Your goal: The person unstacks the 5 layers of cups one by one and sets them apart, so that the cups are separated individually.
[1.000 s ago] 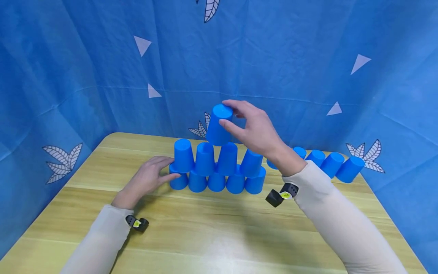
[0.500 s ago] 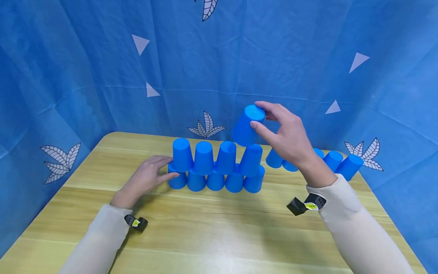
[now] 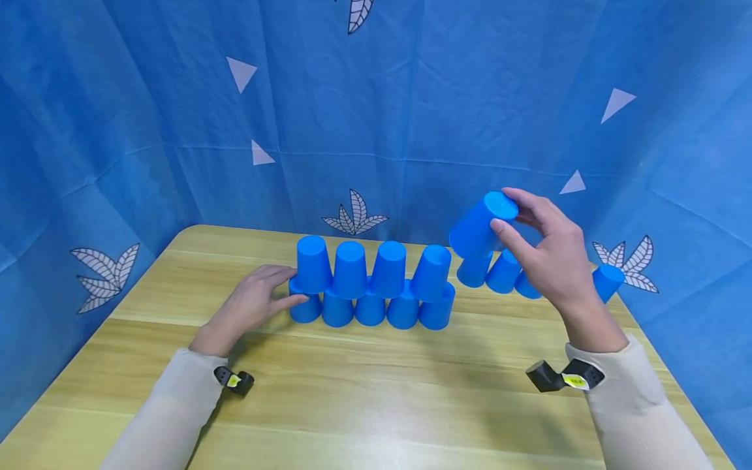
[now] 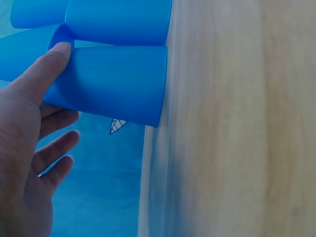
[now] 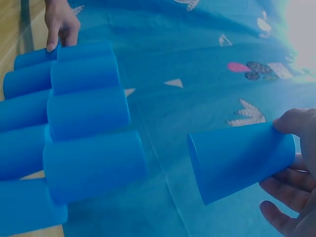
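In the head view my right hand holds a blue cup up by its base end, thumb in front and fingers behind. The cup is tilted, its mouth facing down and to the left; the right wrist view shows the cup apart from the stack. My left hand grips the lower left end cup, its thumb across the front near the top and fingers behind. Upside-down blue cups stand in two tiers, the upper row bridging the lower row.
More upside-down blue cups stand in a row at the back right, partly hidden behind my right hand and the held cup. A blue patterned curtain hangs behind the wooden table. Bare wood lies in front of the stack.
My right hand has carried its cup from above the middle of the stack to the right, over the back row, and the cup tilts more. My left hand stays at the stack's left end.
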